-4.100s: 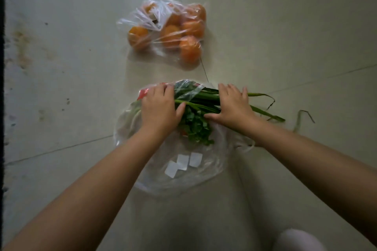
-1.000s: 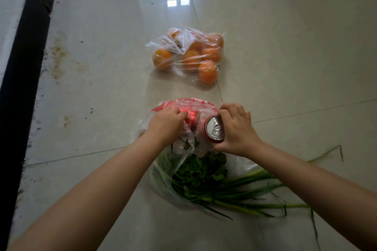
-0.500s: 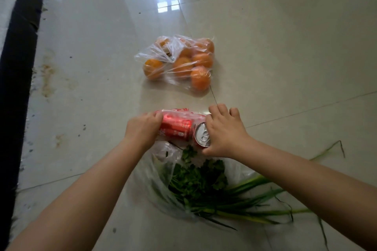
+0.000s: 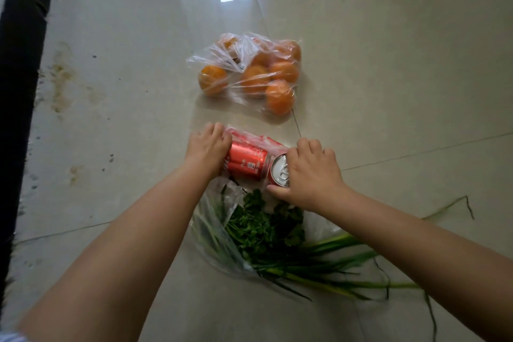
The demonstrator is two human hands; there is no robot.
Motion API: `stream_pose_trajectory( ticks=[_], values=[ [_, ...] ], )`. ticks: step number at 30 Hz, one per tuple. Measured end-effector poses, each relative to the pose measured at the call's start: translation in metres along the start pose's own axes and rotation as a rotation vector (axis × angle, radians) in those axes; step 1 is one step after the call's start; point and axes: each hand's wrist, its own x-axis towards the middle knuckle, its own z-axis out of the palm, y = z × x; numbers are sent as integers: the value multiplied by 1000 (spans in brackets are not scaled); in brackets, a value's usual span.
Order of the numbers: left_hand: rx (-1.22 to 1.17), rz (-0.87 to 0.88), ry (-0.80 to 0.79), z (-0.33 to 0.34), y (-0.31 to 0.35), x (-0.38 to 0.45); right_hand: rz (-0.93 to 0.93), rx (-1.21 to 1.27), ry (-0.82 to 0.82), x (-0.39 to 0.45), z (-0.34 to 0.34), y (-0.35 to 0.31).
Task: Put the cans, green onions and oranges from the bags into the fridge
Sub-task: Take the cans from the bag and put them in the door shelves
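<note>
A red can (image 4: 249, 162) lies on its side on the tiled floor, its silver top facing me. My right hand (image 4: 312, 172) grips the can's top end. My left hand (image 4: 206, 147) grips the clear plastic bag (image 4: 213, 233) bunched at the can's far end; more red cans show through the plastic behind it. Green onions (image 4: 333, 266) and a leafy herb bunch (image 4: 263, 226) lie half out of the same bag, nearer to me. Several oranges (image 4: 254, 76) sit in a second clear bag farther away.
Pale floor tiles (image 4: 402, 78) surround the bags. A dark strip (image 4: 19, 91) runs along the left edge, with stains on the floor beside it. Loose onion leaves trail off to the right.
Since four seconds ago the greens were pulled toward me and cans came into view. Over the last second the can has slid further out of the plastic, my left hand pulling the bag back.
</note>
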Motion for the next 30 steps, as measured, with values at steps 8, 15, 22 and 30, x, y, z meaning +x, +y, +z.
stream_pose_trajectory(
  ticks=[8,15,22,30],
  values=[
    [-163,152,182,3,-9,-24,-3,202,-13,-7,4,13],
    [-275,375,470,2,18,-36,16,386,-7,-14,9,28],
    [-362,117,89,-31,34,-32,-10,310,-16,-16,7,33],
    [-258,3,90,-60,37,-50,-5,389,5,-26,0,34]
  ],
)
